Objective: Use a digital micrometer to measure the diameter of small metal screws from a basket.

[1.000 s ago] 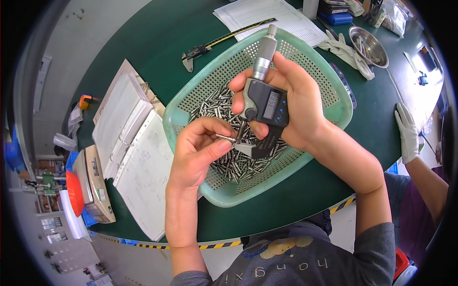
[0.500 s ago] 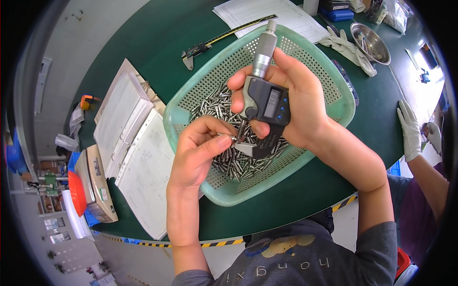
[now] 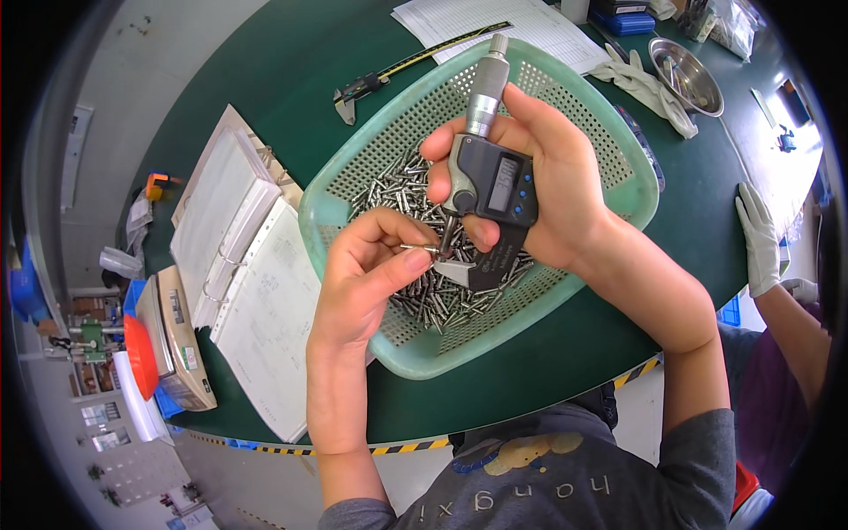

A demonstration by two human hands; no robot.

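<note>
My right hand [image 3: 552, 168] is wrapped round a digital micrometer [image 3: 495, 181] with a grey thimble and blue buttons, held upright over the basket. Between thumb and fingers, my left hand [image 3: 367, 269] pinches a small metal pin [image 3: 419, 247]. The pin's right end sits at the gap between the micrometer's spindle and anvil; whether both faces touch it is too small to tell. Beneath both hands stands a light green perforated plastic basket [image 3: 353, 168], with a heap of similar metal pins [image 3: 442, 309] in it. The fingers partly cover the heap.
To the left lie an open ring binder [image 3: 265, 336] and a scale [image 3: 181, 353] with a red pan. Behind the basket are a caliper [image 3: 371, 84] and paper sheets [image 3: 495, 22]. White gloves [image 3: 649, 93] and a metal bowl [image 3: 685, 75] are back right. A co-worker's gloved hand [image 3: 760, 243] rests at right.
The micrometer and my right hand have shifted very slightly left and up. More of the pin shows between my left fingers. The digits on the display differ. The co-worker's second glove has lowered.
</note>
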